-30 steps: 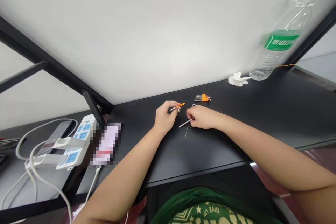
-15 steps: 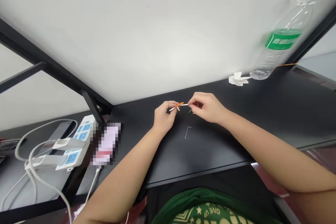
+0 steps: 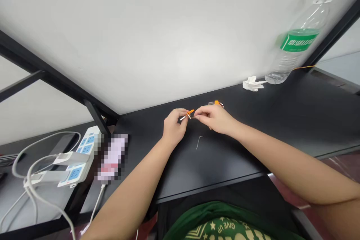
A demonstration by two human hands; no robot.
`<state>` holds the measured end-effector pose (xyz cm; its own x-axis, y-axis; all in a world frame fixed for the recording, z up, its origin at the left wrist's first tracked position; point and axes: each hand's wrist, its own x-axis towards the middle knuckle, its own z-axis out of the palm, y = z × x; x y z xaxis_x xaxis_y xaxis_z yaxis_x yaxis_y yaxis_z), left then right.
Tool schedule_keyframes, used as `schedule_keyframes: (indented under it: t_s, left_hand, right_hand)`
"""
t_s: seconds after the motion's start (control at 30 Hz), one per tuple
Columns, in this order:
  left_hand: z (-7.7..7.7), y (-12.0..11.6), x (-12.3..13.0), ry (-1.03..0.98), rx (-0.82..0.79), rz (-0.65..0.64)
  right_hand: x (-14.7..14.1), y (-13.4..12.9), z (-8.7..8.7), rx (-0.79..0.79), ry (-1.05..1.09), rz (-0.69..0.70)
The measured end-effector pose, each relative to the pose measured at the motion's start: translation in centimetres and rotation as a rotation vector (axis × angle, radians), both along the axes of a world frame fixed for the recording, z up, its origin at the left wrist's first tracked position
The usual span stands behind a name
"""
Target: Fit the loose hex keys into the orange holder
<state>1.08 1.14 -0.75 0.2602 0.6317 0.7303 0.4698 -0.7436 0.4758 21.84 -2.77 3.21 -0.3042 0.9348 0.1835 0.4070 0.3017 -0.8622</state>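
Note:
My left hand (image 3: 174, 125) is closed, its thumb and fingertips gripping a slotted orange hex key holder (image 3: 190, 112) with short metal keys sticking out of it. Close on its right, my right hand (image 3: 215, 118) pinches a thin metal hex key (image 3: 192, 117) whose tip reaches the holder; the fingers cover most of it. A small L-shaped hex key (image 3: 199, 141) lies on the black desk, nearer to me than both hands. Behind the right hand rests a second orange holder (image 3: 216, 102) with several thin metal keys, partly hidden by that hand.
A large plastic bottle (image 3: 299, 41) with a green label and a crumpled tissue (image 3: 252, 83) stand against the wall at right. At left lie a blurred-out phone (image 3: 112, 157) with a cable and a white power strip (image 3: 84, 153) with plugged-in chargers. A black frame bar (image 3: 97, 116) rises beside them.
My right hand has moved slightly left and lower, and the metal piece it pinches shows less. The second orange holder behind it has come into view. My left hand keeps its grip.

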Motion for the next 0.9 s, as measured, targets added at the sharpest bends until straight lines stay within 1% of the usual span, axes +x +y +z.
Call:
schedule_keyframes:
  t_s: [0.03, 0.1, 0.23, 0.3, 0.37, 0.43, 0.6, 0.7, 0.9]
  left_hand:
    - [0.0, 0.0, 0.0, 0.01, 0.016, -0.003]
    - [-0.1, -0.1, 0.2, 0.038, 0.053, -0.018]
    - [0.0, -0.4, 0.4, 0.097, 0.135, -0.049]
    - [0.0, -0.4, 0.4, 0.137, 0.146, -0.031]
    - [0.1, -0.2, 0.3, 0.153, 0.12, 0.008]
    - [0.1, 0.1, 0.1, 0.118, 0.07, 0.038]
    - [-0.1, 0.6, -0.3, 0.019, -0.038, 0.054]
    - [0.0, 0.4, -0.3, 0.0, -0.063, 0.055]
    - [0.0, 0.3, -0.2, -0.016, -0.092, 0.051]
  right_hand:
    - [-0.1, 0.1, -0.3, -0.026, 0.027, -0.015]
    - [-0.5, 0.3, -0.8, -0.03, 0.045, -0.027]
    - [-1.1, 0.5, -1.5, 0.044, 0.035, -0.023]
    - [-1.2, 0.4, -1.6, 0.068, 0.043, -0.042]
    - [-1.1, 0.3, -1.4, 0.061, 0.069, -0.074]
    - [-0.9, 0.1, -1.0, 0.048, 0.112, -0.111]
    - [-0.6, -0.3, -0.2, 0.04, 0.209, -0.173]
    - [-0.5, -0.3, 0.0, 0.047, 0.218, -0.191]
    - [-0.6, -0.4, 0.1, -0.011, 0.227, -0.175]
